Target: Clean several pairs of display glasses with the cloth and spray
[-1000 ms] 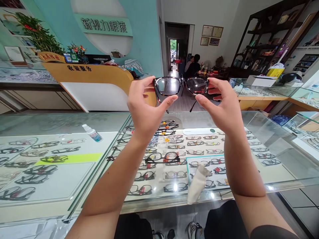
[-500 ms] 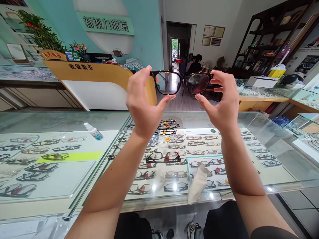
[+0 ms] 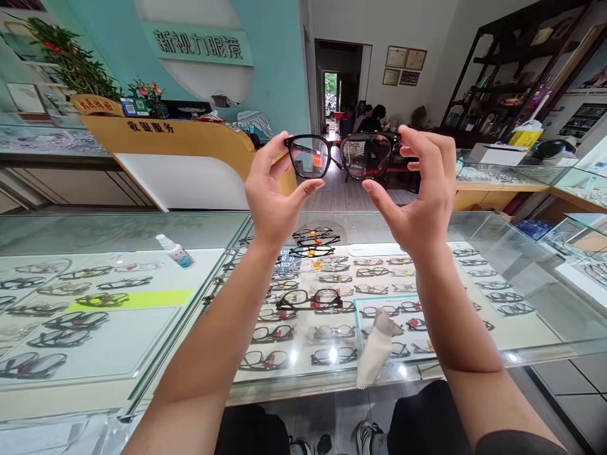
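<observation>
A pair of dark-framed eyeglasses is held up in the air above the glass counter, roughly level, with both lenses facing me. My left hand grips the frame's left end, fingers at the upper corner and thumb below. At the opposite end my right hand holds the other upper corner, its thumb under the right lens. Below on the glass lie another black pair of glasses and a beige cloth. Farther back is a small group of dark glasses.
The glass display counter holds rows of glasses. A white spray bottle lies on its left part. Beyond stand a yellow and white reception desk and a dark shelf. People sit near the doorway.
The eyeglasses have turned slightly and shifted a little left, the left lens now looking narrower. Both hands still hold the frame. The view has shifted slightly.
</observation>
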Demonstrator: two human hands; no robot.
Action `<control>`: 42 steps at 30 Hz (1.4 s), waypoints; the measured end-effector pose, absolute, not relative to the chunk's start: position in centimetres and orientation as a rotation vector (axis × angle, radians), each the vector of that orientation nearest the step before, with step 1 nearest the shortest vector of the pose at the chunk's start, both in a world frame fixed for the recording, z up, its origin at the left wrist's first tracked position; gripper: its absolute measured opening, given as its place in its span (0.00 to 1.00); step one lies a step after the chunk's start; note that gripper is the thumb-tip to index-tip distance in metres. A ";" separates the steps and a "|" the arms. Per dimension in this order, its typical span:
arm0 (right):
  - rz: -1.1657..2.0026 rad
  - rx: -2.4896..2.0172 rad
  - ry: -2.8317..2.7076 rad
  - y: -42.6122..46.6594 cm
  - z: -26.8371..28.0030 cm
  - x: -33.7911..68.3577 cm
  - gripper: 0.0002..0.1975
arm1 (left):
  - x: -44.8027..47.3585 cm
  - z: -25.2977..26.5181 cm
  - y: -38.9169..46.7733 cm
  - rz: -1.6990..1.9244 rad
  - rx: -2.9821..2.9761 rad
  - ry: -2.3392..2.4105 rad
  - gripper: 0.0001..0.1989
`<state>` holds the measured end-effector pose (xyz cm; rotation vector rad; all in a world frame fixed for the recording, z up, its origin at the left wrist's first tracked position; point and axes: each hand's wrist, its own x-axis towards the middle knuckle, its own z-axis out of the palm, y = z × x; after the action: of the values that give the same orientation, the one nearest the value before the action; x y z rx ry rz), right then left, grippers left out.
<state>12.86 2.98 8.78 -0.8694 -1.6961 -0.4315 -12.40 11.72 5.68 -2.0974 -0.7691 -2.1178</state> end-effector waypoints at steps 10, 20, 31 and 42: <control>-0.170 -0.780 -1.713 4.4 8.0 13.8 0.33 | -12.3 5.6 9.6 -2.029 -1.917 -0.768 0.49; 0.263 -0.652 -1.585 6.7 7.4 14.9 0.19 | -11.0 6.1 6.9 -2.012 -1.968 -0.735 0.47; 0.370 -0.594 -1.442 5.8 8.2 14.5 0.13 | -11.7 6.4 9.4 -2.027 -2.037 -0.741 0.48; 0.471 -0.532 -1.465 5.3 8.4 14.2 0.15 | -12.1 6.6 10.6 -2.067 -2.124 -0.721 0.49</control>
<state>14.23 5.25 8.41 -0.5319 -1.4654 0.4714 -12.08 10.58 6.60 -2.1242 -0.7208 -2.0666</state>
